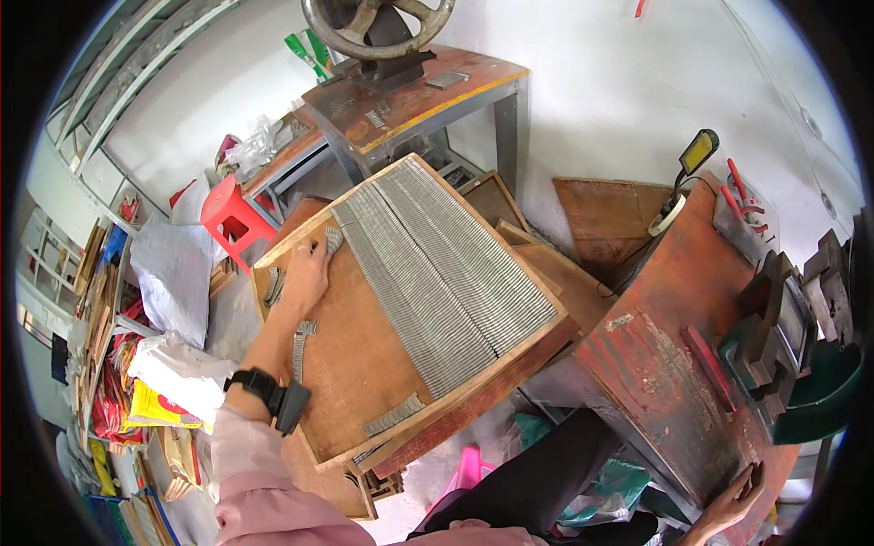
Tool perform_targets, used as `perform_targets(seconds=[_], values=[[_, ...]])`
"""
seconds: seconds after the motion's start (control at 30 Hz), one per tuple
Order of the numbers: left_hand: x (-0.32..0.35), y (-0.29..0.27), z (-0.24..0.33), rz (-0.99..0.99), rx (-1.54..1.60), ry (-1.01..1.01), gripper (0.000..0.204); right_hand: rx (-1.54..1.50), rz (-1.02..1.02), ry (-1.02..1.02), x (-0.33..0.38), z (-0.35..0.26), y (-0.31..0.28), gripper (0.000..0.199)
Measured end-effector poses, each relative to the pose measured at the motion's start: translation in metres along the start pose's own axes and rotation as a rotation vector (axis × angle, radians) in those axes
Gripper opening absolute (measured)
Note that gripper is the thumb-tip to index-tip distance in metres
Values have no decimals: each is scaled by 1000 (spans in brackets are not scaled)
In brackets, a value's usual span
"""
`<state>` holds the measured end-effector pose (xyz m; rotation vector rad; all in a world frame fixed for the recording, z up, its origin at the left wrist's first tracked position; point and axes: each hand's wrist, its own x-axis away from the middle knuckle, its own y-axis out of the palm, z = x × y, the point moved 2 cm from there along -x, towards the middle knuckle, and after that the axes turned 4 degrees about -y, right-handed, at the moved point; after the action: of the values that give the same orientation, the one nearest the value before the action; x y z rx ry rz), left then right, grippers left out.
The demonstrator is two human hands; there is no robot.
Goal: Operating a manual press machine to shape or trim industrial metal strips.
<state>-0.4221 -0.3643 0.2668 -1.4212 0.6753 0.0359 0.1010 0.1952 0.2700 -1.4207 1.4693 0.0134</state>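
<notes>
My left hand point(308, 278), with a dark band on its wrist, reaches over a shallow wooden tray point(364, 446). Its fingers are closed on a short stack of thin grey metal pieces point(333, 239), beside the left edge of the packed rows. Long rows of similar thin metal pieces point(446, 273) lie side by side across the tray's right part. Smaller runs of metal pieces point(393, 415) lie loose near the front edge and along the left side. My right hand point(731, 502) rests on the edge of a worn reddish workbench point(637, 391), fingers apart, holding nothing that shows.
Behind the tray stands a table point(473, 77) with a handwheel machine point(378, 32). A red plastic stool point(232, 218) is at the left, near bags and shelving. On the right bench are a metal fixture point(778, 337), a lamp point(697, 153) and red-handled pliers point(742, 191).
</notes>
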Motion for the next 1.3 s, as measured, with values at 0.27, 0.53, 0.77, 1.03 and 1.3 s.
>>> perform_targets(seconds=[0.27, 0.53, 0.77, 1.03, 1.3], values=[[110, -75, 101, -188, 85, 176, 42, 22, -27, -18, 1, 9, -3, 28], [133, -124, 146, -212, 167, 151, 43, -118, -30, 39, 2, -1, -4, 29], [142, -109, 138, -458, 429, 10, 32, -176, -52, 78, 2, 4, -3, 29], [144, -112, 142, -425, 416, 81, 28, -175, -62, 73, 2, 2, -3, 27], [145, -134, 126, -689, 356, 40, 23, -27, 69, -97, 0, -61, -17, 18]])
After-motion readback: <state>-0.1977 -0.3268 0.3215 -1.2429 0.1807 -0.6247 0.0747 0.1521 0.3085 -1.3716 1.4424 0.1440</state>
